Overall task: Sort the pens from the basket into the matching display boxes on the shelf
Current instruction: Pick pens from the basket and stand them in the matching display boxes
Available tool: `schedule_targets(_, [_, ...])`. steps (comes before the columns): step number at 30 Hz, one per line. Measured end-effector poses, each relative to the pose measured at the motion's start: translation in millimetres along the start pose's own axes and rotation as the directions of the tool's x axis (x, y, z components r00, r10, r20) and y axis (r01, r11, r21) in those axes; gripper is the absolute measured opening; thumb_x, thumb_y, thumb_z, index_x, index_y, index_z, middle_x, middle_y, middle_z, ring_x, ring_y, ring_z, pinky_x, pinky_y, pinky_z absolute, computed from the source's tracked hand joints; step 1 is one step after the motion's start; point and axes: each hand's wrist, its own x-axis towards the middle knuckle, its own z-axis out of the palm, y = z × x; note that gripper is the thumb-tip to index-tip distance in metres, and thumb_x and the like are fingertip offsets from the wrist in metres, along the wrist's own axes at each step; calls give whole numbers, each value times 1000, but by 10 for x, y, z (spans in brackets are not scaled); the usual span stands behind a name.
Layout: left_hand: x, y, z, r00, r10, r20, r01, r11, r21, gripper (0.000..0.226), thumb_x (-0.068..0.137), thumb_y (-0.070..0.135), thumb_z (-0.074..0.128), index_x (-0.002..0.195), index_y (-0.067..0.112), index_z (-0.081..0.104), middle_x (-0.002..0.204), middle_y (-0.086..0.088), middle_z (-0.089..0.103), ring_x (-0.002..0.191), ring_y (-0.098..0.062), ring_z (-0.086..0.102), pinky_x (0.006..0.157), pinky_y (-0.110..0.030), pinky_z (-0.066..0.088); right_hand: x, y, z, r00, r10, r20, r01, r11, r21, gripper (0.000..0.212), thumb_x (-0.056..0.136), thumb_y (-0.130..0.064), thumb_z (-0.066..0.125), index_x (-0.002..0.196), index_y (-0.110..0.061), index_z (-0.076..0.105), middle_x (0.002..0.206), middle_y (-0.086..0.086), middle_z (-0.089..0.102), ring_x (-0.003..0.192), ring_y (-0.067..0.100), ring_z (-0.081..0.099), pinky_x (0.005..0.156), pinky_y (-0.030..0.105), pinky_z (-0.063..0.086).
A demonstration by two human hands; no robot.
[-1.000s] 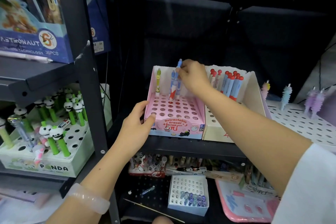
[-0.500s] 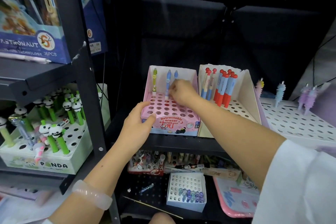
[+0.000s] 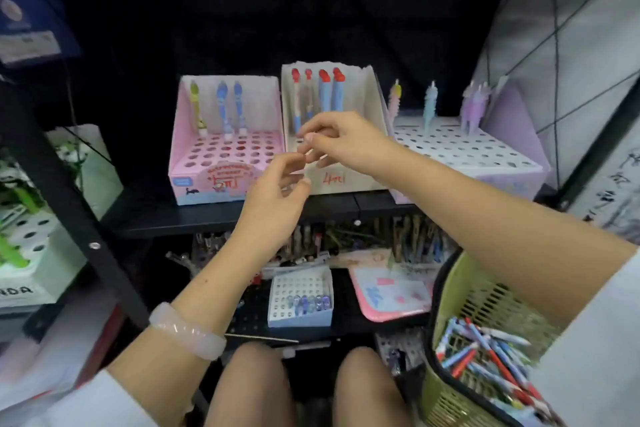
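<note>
I hold both hands, left (image 3: 277, 184) and right (image 3: 341, 142), loosely curled, apparently empty. Pens (image 3: 485, 354) remain in basket (image 3: 460, 291). Risk: similar colours cause wrong-box placement beside pink box (image 3: 194, 163).

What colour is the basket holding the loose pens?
Light green with a dark rim, the basket shows best in the head view, at lower right.

A pale bangle (image 3: 187, 330) sits lower left. A pink tray (image 3: 391, 295) and a small white perforated box (image 3: 300, 295) lie at lower centre. Green panda-topped pens (image 3: 14, 253) stand at the left edge.
</note>
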Motion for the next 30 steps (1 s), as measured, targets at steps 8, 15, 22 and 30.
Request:
schedule_targets(8, [-506, -214, 1503, 924, -105, 368, 129, 991, -42, 25, 91, 4, 49, 113, 16, 55, 113, 2, 59, 105, -9, 54, 83, -11, 43, -1531, 1284, -627, 939, 340, -51, -338, 940, 46, 16, 96, -9, 48, 106, -9, 60, 89, 3, 68, 75, 8, 65, 71, 20, 53])
schedule_targets(15, [-776, -398, 2292, 799, -66, 597, -25, 990, 142, 26, 96, 15, 46, 120, 17, 54, 110, 10, 52, 103, 0, 46, 77, 1, 32, -2579, 2606, -681, 797, 604, -14, -526, 682, -508, 27, 94, -15, 50, 117, -7, 61, 114, 12, 66, 104, 26, 61, 82, 25, 40])
schedule_targets(22, [-753, -448, 2469, 720, -118, 684, -226, 892, 392, 29, 97, 31, 41, 125, 32, 48, 131, 8, 53, 107, -13, 52, 85, -33, 44, -2868, 3466, -378, 532, 844, -71, -644, 349, -681, 73, 83, -52, 58, 135, -8, 33, 128, 21, 49, 116, 37, 49, 88, 37, 44])
schedule_targets(30, [-793, -385, 2448, 737, -127, 664, -192, 903, 385, 28, 97, 31, 41, 123, 36, 50, 130, 18, 52, 77, -11, 48, 74, -28, 36, -2768, 3656, -133, 477, 851, -221, -641, 164, -750, 74, 89, -45, 53, 141, -4, 20, 140, 21, 31, 130, 37, 31, 104, 45, 32])
